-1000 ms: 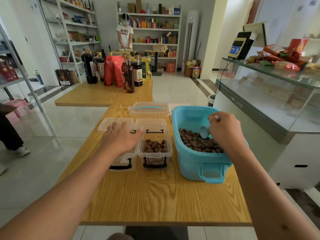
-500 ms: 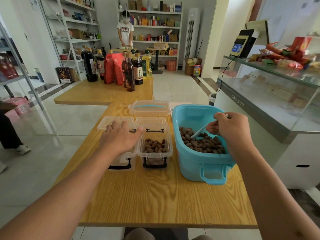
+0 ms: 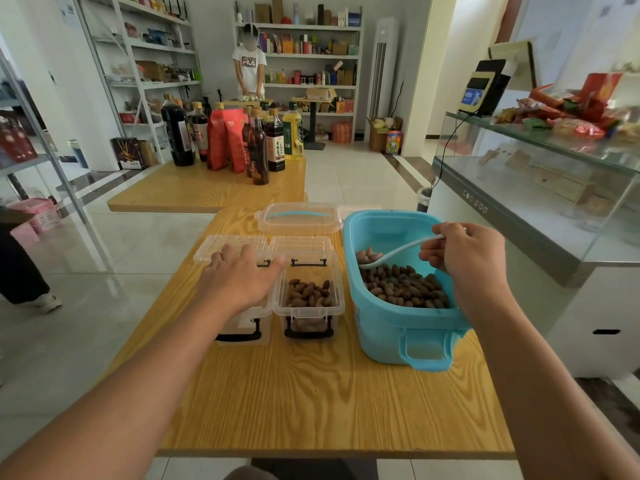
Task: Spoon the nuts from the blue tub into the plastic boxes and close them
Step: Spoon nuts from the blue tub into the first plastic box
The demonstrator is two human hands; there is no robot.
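Right hand [image 3: 467, 258] pinches spoon [image 3: 398, 252] handle, bowl loaded over blue tub [image 3: 398, 327]. Left hand [image 3: 242, 275] spread flat on left box [image 3: 242, 327]. Nuts [image 3: 405, 285] loose, light, likely to roll; keep spoon level.

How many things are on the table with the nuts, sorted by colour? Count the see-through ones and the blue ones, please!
See-through: 3, the box under the left hand, the box with nuts and the lid with a blue handle.
Blue: 1, the tub.
White: 1, the spoon held in the right hand.
Total: 5, with the nuts left uncounted.
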